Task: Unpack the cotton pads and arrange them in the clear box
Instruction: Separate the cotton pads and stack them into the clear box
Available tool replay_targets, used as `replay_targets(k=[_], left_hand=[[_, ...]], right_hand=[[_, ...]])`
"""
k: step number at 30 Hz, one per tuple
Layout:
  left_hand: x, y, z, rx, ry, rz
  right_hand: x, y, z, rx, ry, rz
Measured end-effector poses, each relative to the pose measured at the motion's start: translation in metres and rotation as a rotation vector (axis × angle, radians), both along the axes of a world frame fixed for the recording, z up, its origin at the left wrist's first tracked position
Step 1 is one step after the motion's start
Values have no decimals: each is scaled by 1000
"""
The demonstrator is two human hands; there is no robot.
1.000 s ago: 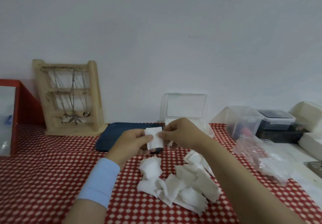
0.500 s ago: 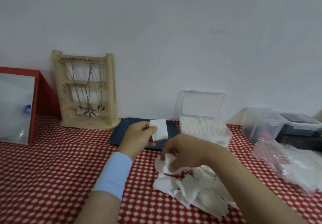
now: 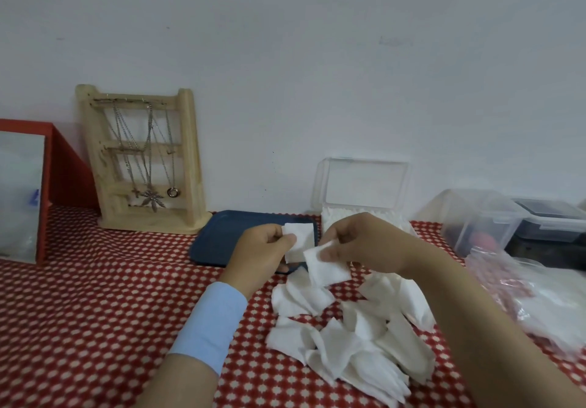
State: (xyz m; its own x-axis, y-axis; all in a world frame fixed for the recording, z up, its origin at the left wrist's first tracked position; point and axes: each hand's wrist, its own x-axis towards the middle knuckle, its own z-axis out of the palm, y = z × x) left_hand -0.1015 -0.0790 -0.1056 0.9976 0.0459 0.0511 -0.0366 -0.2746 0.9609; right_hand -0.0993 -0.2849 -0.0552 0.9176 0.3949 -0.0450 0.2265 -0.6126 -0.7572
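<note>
A loose heap of several white square cotton pads [image 3: 352,331] lies on the red dotted tablecloth in front of me. My left hand [image 3: 263,254] pinches a small stack of pads [image 3: 299,239] upright above the heap. My right hand [image 3: 361,242] pinches a single pad [image 3: 326,269] just to the right of that stack, close to it. Behind my hands stands the clear box [image 3: 364,214], its lid raised against the wall, with white pads packed inside. A crumpled clear plastic bag [image 3: 539,293] lies at the right.
A dark blue tray [image 3: 228,239] lies behind my left hand. A wooden jewellery stand [image 3: 142,160] with necklaces leans at the wall, and a red-framed mirror [image 3: 25,192] stands far left. Clear and dark lidded containers [image 3: 494,220] sit at the back right.
My right hand went down to the heap, picked up one pad and has lifted it up beside the stack held in my left hand. The view has shifted slightly.
</note>
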Motion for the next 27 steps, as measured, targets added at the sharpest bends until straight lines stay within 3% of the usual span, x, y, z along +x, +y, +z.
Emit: replay_targets(k=[6,10,16,22,25,27], left_hand=[[-2,-6,0,-147,89,-38],[-5,-5,4,-270,136,-66],[-5,-6,7,-20,78,-113],[-11,-10,13,-141,162,-252],[-11,-11,16,-291,223,-240],[-12,-9,17,-275,199,-273]], right_hand=[[2,-2,-1,244,47,-124],[4,-6,-4,102,-36,-105],[-4,0,10,65,-197,57],[-3,7,5,-15,-348,37],[-1,10,3,-27,-390,2],[-1,12,2,-57,-412,-38]])
